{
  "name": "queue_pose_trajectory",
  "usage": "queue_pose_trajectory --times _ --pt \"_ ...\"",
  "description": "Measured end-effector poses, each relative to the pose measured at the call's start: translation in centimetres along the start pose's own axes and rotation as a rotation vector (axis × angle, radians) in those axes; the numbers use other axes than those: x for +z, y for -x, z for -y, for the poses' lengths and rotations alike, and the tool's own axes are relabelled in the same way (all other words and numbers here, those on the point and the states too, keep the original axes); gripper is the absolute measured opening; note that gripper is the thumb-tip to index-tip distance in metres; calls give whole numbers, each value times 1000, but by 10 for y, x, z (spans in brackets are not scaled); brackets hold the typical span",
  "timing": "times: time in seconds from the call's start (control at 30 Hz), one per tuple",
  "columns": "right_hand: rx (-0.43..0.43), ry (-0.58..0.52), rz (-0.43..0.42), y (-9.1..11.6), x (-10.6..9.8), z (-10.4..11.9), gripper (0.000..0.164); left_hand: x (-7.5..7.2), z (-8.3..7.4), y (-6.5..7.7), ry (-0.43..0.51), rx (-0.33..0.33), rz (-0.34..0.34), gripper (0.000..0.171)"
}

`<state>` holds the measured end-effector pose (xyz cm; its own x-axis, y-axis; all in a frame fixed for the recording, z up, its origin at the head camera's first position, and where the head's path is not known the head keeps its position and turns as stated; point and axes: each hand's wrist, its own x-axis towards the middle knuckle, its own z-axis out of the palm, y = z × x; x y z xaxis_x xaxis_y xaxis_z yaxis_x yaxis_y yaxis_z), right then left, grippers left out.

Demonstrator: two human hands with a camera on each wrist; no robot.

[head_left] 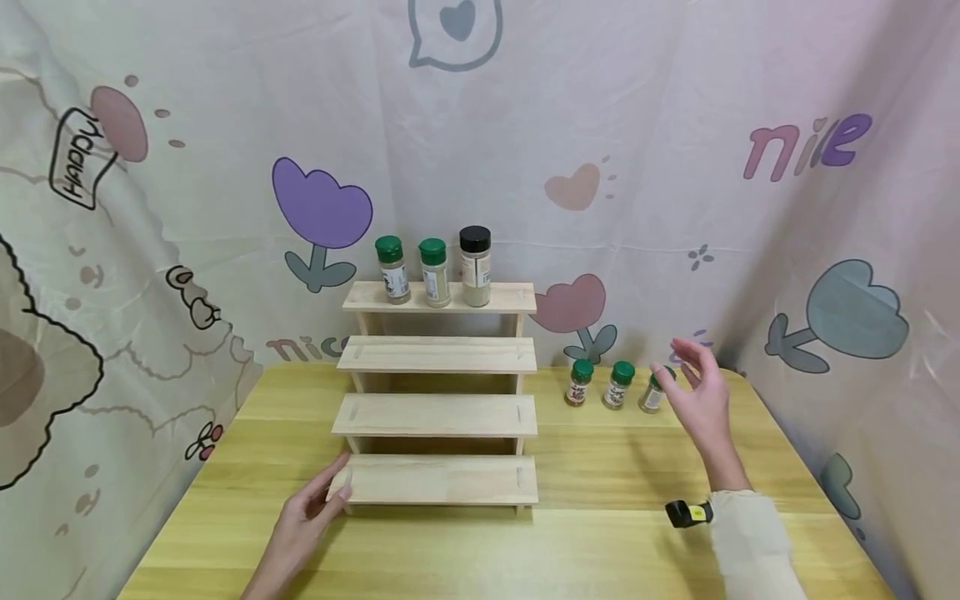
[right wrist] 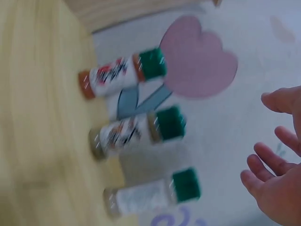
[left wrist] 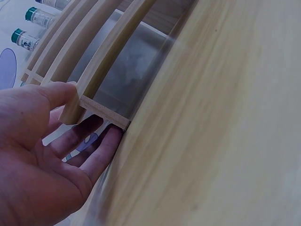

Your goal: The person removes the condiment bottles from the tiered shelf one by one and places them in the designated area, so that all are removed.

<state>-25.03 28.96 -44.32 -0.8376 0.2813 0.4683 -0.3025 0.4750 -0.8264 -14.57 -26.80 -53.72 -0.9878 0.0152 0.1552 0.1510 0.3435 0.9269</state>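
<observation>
A pale wooden four-step rack (head_left: 435,479) stands on the table. My left hand (head_left: 303,517) holds the left end of its lowest step; in the left wrist view the thumb (left wrist: 61,93) lies at the step's edge with the fingers below. On the right, my right hand (head_left: 701,400) is raised with fingers spread and nothing in them, close to a green-capped spice jar (head_left: 651,400), whose cap it partly covers in the head view. Beside that jar stand another green-capped jar (head_left: 618,386) and one with reddish contents (head_left: 578,383), all upright.
The rack's top step carries two green-capped jars (head_left: 393,271) (head_left: 434,273) and a taller black-capped jar (head_left: 476,267). A printed cloth (head_left: 637,100) hangs behind the wooden table (head_left: 600,550). A black strap piece (head_left: 686,513) sticks out at the right wrist.
</observation>
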Motion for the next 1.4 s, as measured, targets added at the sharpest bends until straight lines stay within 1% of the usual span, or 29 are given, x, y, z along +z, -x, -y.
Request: queue_pose_trajectory --times 0.17,0.3,0.4,0.6,0.73,0.83,0.97,1.07,1.17,1.23,1.4 --pt "-87 -70 44 4 15 23 55 1 0 1 -19 -6 -5 52" --pt "-135 -173 85 9 31 37 54 1 1 2 -10 -15 -4 52" --pt "-149 -228 108 12 42 53 53 1 1 2 -5 -10 -5 52" --pt "-176 -268 171 16 56 101 50 1 3 2 -3 5 -8 51" --pt "-189 -297 192 15 67 120 50 2 5 2 18 11 -4 51" --pt "-198 -318 206 11 77 129 51 1 5 3 23 8 1 51" --pt "-230 -343 257 6 92 141 50 0 3 3 15 -5 0 51" --pt "-267 -339 282 2 102 151 49 -1 1 3 7 -10 0 52" --pt "-285 -326 283 -5 113 158 49 -1 1 2 2 0 0 52" --pt "-279 -326 284 -11 121 159 50 0 1 1 4 15 -2 51" --pt "-244 -357 293 -30 144 149 53 0 3 -1 8 54 -1 50"
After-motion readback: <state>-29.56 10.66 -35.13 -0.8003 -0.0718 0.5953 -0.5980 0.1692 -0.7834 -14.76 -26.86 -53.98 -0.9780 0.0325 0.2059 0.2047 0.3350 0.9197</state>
